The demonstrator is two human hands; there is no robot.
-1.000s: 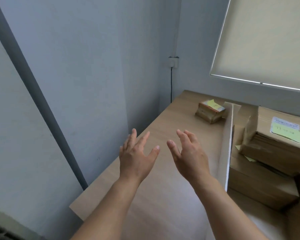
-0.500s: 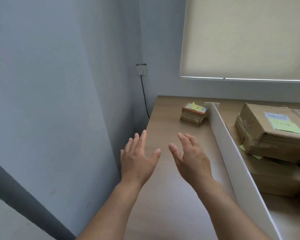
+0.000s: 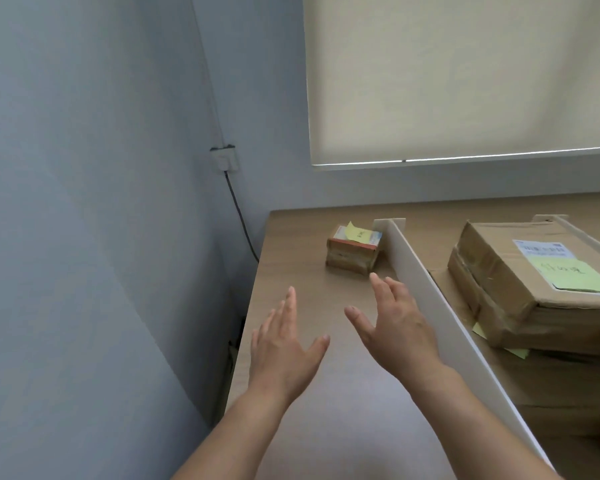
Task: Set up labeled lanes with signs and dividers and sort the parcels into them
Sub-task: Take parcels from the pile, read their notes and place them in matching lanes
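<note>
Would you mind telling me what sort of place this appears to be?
Probably a small office corner used for parcel sorting: a wooden table against the wall, an upright white divider, and taped cardboard parcels with sticky notes.

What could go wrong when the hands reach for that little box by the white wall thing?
The right hand is close beside the thin white divider, so it might bump it and push the lane crooked. The yellow note on the small parcel curls up at one corner, so a careless grab might knock it off.
</note>
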